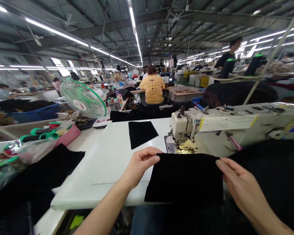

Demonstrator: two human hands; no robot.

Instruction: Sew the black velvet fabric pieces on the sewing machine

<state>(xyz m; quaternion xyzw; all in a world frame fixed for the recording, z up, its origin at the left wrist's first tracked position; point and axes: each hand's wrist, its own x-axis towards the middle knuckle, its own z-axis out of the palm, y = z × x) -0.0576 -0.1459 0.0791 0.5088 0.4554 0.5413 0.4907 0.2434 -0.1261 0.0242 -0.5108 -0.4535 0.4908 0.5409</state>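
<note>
A black fabric piece [186, 179] hangs spread between my hands in front of the sewing machine [183, 125], over the table's front edge. My left hand [145, 160] pinches its upper left corner between thumb and fingers. At the upper right corner, my right hand [234, 171] grips the cloth the same way. Just behind the cloth's top edge is the lit needle area of the machine. A smaller black fabric piece [142, 133] lies flat on the white table [105, 163], beyond my left hand.
At the left stand a green-rimmed fan [82, 99], thread spools [49, 135] and a pile of black cloth [51, 166]. Dark cloth [271, 176] is heaped at the right. A person in a yellow top [153, 88] sits ahead; another person [229, 55] stands at the far right.
</note>
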